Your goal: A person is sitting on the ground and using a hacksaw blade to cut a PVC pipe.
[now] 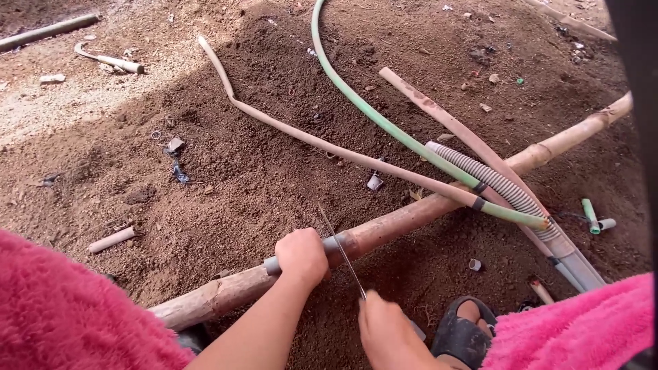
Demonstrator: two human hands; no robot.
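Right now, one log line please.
left hand: holds grey tube on bamboo pole | right hand: thin blade across tube | ground: soil

— Where does the single view sit?
— On the person's head, tilted steeply down and forward, close above both hands and pink fleece sleeves (62,308).
— What fills it?
— Brown loose-soil ground (260,171), stretching away to the frame's top.

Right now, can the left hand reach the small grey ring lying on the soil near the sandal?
Probably not directly: the left hand grips the grey pipe, and the blade and right hand lie between it and the ring.
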